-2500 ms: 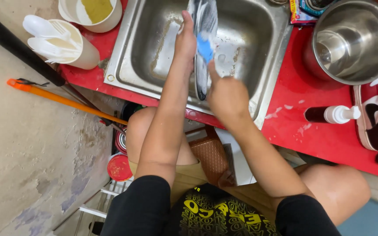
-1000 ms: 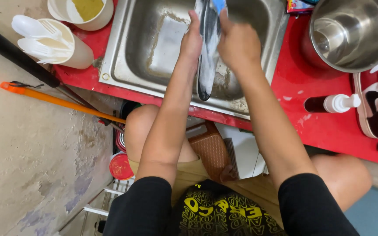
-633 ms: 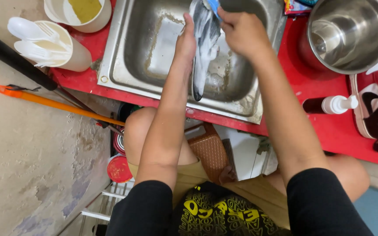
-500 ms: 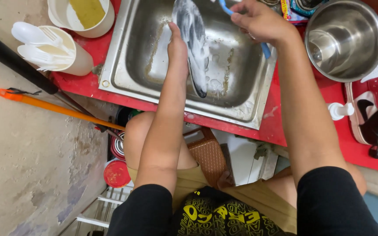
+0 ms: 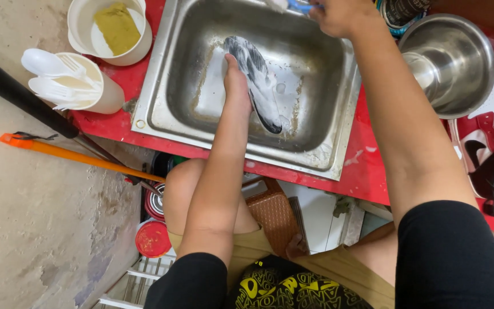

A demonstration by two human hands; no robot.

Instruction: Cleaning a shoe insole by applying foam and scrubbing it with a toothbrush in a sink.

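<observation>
My left hand [image 5: 235, 77] reaches down into the steel sink [image 5: 184, 57] and holds a soapy grey and white shoe [image 5: 258, 86] by its side, sole toward the basin wall. Most of that hand is hidden behind the shoe. My right hand [image 5: 341, 14] is lifted to the sink's far rim at the top edge of view, closed around a brush with a blue handle [image 5: 299, 7]. The brush is well clear of the shoe.
A steel bowl [image 5: 453, 60] stands on the red counter [image 5: 367, 171] right of the sink, with red and black shoes [image 5: 490, 166] beyond. Left are a white cup with a yellow sponge [image 5: 115, 26] and a tub of plastic spoons [image 5: 67, 80]. An orange-handled stick [image 5: 75, 154] leans below.
My right hand has lifted the brush off the shoe and moved it up to the far right of the sink. The left hand has lowered the shoe deeper into the basin.
</observation>
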